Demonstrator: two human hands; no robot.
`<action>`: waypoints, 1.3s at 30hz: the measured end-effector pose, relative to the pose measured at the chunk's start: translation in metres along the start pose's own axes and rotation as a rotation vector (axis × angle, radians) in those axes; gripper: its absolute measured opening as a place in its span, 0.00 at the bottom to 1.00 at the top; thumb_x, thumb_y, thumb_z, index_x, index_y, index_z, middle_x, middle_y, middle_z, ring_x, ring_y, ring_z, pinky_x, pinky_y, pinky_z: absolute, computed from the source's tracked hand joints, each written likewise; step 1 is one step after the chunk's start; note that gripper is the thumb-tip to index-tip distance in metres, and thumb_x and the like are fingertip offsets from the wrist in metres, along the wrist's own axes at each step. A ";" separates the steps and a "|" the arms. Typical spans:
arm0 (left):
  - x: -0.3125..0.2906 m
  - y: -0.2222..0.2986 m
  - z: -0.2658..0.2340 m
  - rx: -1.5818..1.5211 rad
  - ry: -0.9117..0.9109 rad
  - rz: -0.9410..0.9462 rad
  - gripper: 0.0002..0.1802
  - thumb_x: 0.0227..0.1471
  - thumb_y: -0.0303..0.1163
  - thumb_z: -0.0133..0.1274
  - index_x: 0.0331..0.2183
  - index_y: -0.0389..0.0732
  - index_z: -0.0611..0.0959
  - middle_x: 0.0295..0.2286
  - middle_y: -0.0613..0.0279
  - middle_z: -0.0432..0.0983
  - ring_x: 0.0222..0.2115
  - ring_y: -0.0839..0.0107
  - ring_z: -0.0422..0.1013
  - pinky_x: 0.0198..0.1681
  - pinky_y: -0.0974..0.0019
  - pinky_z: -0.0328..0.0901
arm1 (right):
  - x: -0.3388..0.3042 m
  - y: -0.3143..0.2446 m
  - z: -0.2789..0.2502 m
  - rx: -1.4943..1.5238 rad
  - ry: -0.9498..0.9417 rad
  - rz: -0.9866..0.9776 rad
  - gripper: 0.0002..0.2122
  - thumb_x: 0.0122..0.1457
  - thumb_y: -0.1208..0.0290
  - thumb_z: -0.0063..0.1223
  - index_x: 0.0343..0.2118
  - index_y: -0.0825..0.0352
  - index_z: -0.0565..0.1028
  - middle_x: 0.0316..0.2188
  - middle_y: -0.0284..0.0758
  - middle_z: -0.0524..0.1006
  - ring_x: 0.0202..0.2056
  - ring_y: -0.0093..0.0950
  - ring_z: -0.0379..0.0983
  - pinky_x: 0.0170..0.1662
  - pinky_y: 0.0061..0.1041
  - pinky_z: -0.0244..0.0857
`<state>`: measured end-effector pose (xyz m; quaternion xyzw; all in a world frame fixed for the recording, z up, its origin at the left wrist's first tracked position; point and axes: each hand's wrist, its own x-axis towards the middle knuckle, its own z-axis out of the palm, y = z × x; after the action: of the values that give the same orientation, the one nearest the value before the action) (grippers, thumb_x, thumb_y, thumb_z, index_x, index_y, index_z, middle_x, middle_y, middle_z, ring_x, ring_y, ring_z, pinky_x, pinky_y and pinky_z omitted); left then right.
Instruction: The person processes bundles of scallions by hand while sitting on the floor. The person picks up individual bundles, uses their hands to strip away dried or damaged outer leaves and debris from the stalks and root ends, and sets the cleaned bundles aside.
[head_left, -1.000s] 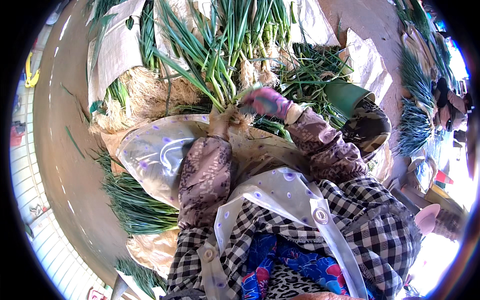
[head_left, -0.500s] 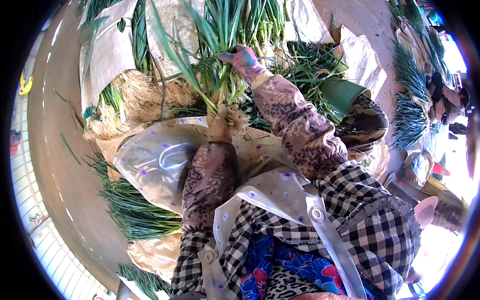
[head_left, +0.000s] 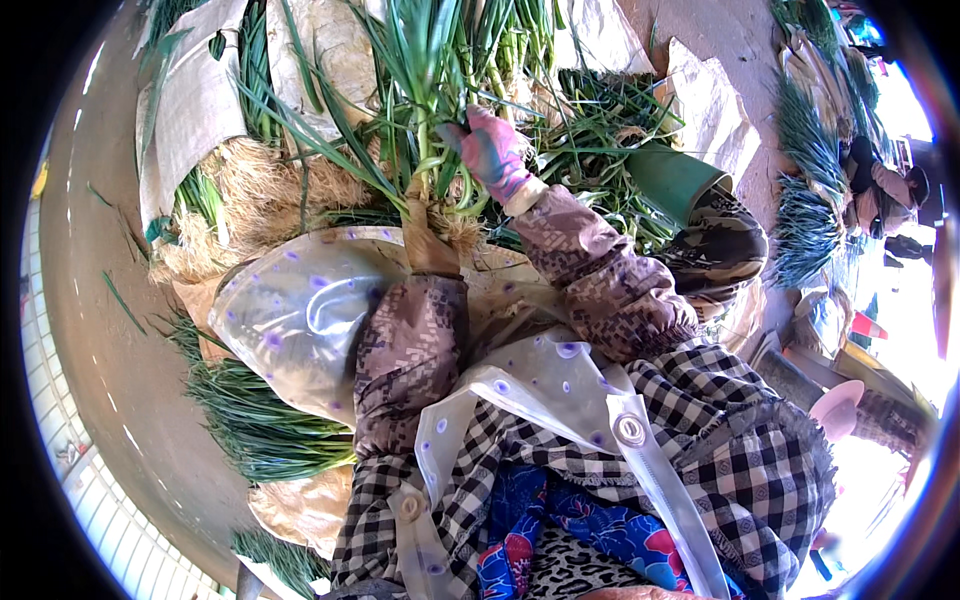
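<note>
The left hand point(head_left: 430, 238) has its fingers wrapped closely around the lower end of a bunch of green onions point(head_left: 424, 125), at the far edge of the spotted clear apron point(head_left: 290, 292). The gloved right hand point(head_left: 493, 157) is beside the stalks, fingers partly curled; whether they grip a leaf or only touch it, I cannot tell. The bunch rises from the left fingers, pale roots point(head_left: 462, 232) showing just right of them. Its leaf tips blend into other greens and are hard to trace.

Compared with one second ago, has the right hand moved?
Yes: judged against the pale crumpled sheet, the right hand is farther forward and slightly left.
</note>
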<state>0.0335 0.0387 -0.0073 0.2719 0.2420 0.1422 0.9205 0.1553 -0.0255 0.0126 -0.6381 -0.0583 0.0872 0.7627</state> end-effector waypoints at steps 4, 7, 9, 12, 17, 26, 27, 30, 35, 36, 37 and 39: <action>0.013 -0.001 -0.019 -0.095 0.043 -0.137 0.26 0.52 0.44 0.44 0.48 0.39 0.66 0.40 0.58 0.69 0.38 0.66 0.68 0.37 0.62 0.68 | -0.018 0.016 -0.006 0.281 -0.171 0.172 0.10 0.53 0.69 0.51 0.32 0.72 0.71 0.23 0.37 0.72 0.27 0.26 0.70 0.34 0.27 0.68; 0.015 -0.004 -0.039 -0.092 0.020 -0.111 0.28 0.50 0.44 0.46 0.49 0.39 0.65 0.41 0.57 0.68 0.38 0.65 0.68 0.37 0.62 0.68 | -0.048 -0.025 0.000 0.414 -0.198 0.355 0.10 0.56 0.69 0.46 0.32 0.72 0.71 0.28 0.35 0.72 0.28 0.24 0.69 0.34 0.24 0.68; 0.019 -0.008 -0.042 -0.131 -0.024 -0.050 0.27 0.49 0.42 0.46 0.49 0.39 0.65 0.42 0.55 0.68 0.38 0.63 0.68 0.37 0.62 0.67 | -0.062 -0.027 0.002 0.600 -0.131 0.608 0.10 0.56 0.69 0.46 0.33 0.71 0.72 0.30 0.34 0.71 0.31 0.24 0.68 0.35 0.22 0.68; 0.015 0.000 -0.024 -0.169 -0.062 0.037 0.25 0.51 0.41 0.44 0.50 0.41 0.65 0.41 0.58 0.68 0.38 0.64 0.68 0.37 0.61 0.67 | -0.078 -0.018 -0.003 0.568 -0.136 0.636 0.10 0.57 0.69 0.45 0.35 0.71 0.72 0.29 0.35 0.72 0.31 0.23 0.69 0.35 0.24 0.68; 0.027 0.022 -0.026 -0.068 0.024 0.005 0.24 0.52 0.42 0.44 0.49 0.42 0.65 0.36 0.60 0.70 0.33 0.68 0.69 0.32 0.63 0.70 | -0.065 -0.036 -0.035 0.289 -0.078 0.426 0.08 0.47 0.77 0.57 0.32 0.69 0.74 0.26 0.31 0.75 0.29 0.21 0.70 0.37 0.18 0.64; 0.033 0.019 -0.014 -0.244 -0.042 -0.009 0.21 0.52 0.33 0.45 0.50 0.45 0.66 0.39 0.61 0.70 0.34 0.67 0.68 0.36 0.60 0.68 | -0.050 -0.038 -0.052 0.517 0.059 0.521 0.10 0.52 0.73 0.52 0.37 0.68 0.70 0.31 0.32 0.73 0.30 0.25 0.72 0.34 0.28 0.70; 0.033 0.016 -0.018 -0.232 -0.045 -0.021 0.22 0.52 0.33 0.46 0.50 0.44 0.66 0.38 0.61 0.70 0.34 0.69 0.68 0.36 0.63 0.68 | -0.048 -0.038 -0.052 0.528 0.047 0.535 0.11 0.52 0.71 0.52 0.38 0.67 0.69 0.32 0.32 0.73 0.30 0.25 0.72 0.34 0.28 0.70; 0.027 0.014 -0.014 -0.175 -0.077 -0.093 0.23 0.51 0.30 0.47 0.50 0.43 0.65 0.36 0.58 0.70 0.31 0.74 0.68 0.34 0.72 0.68 | -0.039 -0.037 -0.052 0.544 -0.014 0.565 0.14 0.52 0.66 0.52 0.39 0.67 0.69 0.33 0.31 0.72 0.31 0.24 0.71 0.36 0.27 0.69; 0.017 0.006 -0.007 -0.137 -0.214 -0.076 0.27 0.47 0.23 0.49 0.50 0.41 0.64 0.42 0.56 0.67 0.39 0.63 0.68 0.45 0.60 0.64 | -0.009 -0.023 -0.050 0.392 -0.253 0.546 0.26 0.46 0.55 0.58 0.44 0.68 0.67 0.39 0.35 0.71 0.40 0.25 0.69 0.46 0.22 0.62; 0.019 0.000 -0.012 -0.112 -0.224 -0.067 0.26 0.47 0.22 0.49 0.50 0.40 0.65 0.42 0.56 0.67 0.39 0.63 0.68 0.45 0.60 0.64 | -0.001 -0.016 -0.051 0.364 -0.287 0.491 0.27 0.45 0.56 0.59 0.45 0.69 0.67 0.40 0.35 0.71 0.41 0.26 0.68 0.46 0.22 0.61; 0.020 -0.004 -0.013 -0.089 -0.231 -0.057 0.25 0.46 0.21 0.49 0.49 0.40 0.65 0.42 0.55 0.67 0.40 0.63 0.67 0.45 0.60 0.64 | 0.005 -0.010 -0.050 0.334 -0.323 0.440 0.28 0.44 0.56 0.59 0.46 0.69 0.67 0.41 0.36 0.70 0.41 0.27 0.68 0.46 0.21 0.61; 0.012 -0.005 -0.010 -0.020 -0.213 -0.082 0.22 0.45 0.17 0.47 0.46 0.37 0.67 0.40 0.55 0.68 0.39 0.64 0.68 0.43 0.61 0.65 | 0.007 -0.027 -0.019 0.055 -0.379 0.306 0.30 0.47 0.60 0.56 0.49 0.73 0.62 0.47 0.43 0.66 0.39 0.28 0.69 0.42 0.18 0.64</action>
<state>0.0395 0.0438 -0.0217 0.2663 0.1524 0.0774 0.9486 0.1679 -0.0470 0.0352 -0.5906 -0.1006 0.3214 0.7333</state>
